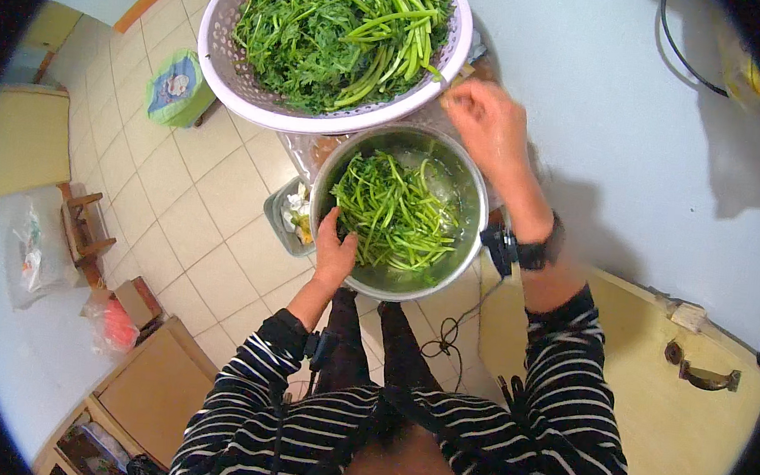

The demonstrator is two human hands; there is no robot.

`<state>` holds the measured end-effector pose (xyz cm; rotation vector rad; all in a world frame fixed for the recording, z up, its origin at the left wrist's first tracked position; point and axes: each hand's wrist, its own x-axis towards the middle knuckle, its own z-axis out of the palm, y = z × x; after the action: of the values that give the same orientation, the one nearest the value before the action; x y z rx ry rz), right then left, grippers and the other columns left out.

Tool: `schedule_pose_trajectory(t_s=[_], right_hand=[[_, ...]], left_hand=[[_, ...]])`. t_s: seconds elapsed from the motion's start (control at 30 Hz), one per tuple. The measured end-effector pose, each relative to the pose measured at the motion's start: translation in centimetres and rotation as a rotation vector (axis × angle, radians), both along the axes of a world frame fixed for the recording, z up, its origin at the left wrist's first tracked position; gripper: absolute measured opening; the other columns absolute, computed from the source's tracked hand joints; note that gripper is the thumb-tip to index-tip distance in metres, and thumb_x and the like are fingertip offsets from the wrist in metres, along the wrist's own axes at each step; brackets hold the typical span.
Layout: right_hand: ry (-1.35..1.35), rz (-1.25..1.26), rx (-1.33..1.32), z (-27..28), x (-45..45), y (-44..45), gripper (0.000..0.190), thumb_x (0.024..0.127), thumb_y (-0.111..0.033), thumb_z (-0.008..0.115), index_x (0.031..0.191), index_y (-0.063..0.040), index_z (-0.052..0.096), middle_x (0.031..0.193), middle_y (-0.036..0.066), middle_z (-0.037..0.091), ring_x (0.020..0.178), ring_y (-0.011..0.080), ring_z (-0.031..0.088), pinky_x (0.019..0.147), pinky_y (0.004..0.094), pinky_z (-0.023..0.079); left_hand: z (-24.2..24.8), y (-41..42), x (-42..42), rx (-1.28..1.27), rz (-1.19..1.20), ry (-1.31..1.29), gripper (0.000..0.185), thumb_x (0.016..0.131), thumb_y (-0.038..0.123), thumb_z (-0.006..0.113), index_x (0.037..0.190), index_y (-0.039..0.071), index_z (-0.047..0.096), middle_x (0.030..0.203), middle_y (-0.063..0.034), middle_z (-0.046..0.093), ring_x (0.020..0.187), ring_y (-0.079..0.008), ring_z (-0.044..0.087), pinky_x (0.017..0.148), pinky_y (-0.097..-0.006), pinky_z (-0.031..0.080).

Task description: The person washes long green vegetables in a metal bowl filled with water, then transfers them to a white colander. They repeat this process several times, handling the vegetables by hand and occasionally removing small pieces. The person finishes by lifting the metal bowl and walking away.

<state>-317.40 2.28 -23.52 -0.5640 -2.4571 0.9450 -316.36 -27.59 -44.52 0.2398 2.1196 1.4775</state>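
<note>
A round metal basin (465,264) stands before me, holding a heap of long-stemmed leafy greens (395,218) with some water showing at the right. My left hand (337,251) reaches over its left rim, thumb and forefinger apart and against the greens. Whether that hand also grips the rim is hidden. Beyond the basin is a pale lilac perforated plastic basket (335,125), piled with more leafy greens (302,37); their pale stems lie toward the right. At the basket's right rim, my right hand (492,129) has its fingers curled. Blur hides whether something small is in them.
Left of the basin, a small waste bin (277,229) contains scraps. A stool with a green-and-blue cover (174,87) stands on the tiled floor (205,200). A wall (603,121) rises at the right, above a yellow door (634,405). A cable (449,340) hangs from my right wrist.
</note>
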Motion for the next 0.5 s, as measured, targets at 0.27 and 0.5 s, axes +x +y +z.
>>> schedule_pose_trajectory(t_s=[0.27, 0.5], right_hand=[[-0.105, 0.073, 0.358, -0.6, -8.9, 1.3, 0.021, 0.07, -0.009, 0.072, 0.087, -0.005, 0.06, 0.082, 0.013, 0.066, 0.079, 0.0331, 0.065, 0.07, 0.04, 0.051], [-0.221, 0.052, 0.349, -0.9, -10.9, -0.1, 0.017, 0.07, -0.004, 0.066, 0.086, -0.006, 0.062, 0.085, 0.017, 0.067, 0.086, 0.0385, 0.064, 0.075, 0.0484, 0.051]], left_hand=[[0.1, -1.5, -0.2, 0.009, 0.003, -0.063, 0.05, 0.081, 0.003, 0.065, 0.129, -0.002, 0.05, 0.123, -0.0182, 0.055, 0.115, -0.0295, 0.055, 0.098, -0.0374, 0.043], [1.7, -2.5, -1.4, -0.046, -0.032, -0.118, 0.047, 0.086, 0.001, 0.061, 0.131, 0.001, 0.047, 0.124, -0.0148, 0.057, 0.115, -0.0242, 0.056, 0.093, -0.034, 0.048]])
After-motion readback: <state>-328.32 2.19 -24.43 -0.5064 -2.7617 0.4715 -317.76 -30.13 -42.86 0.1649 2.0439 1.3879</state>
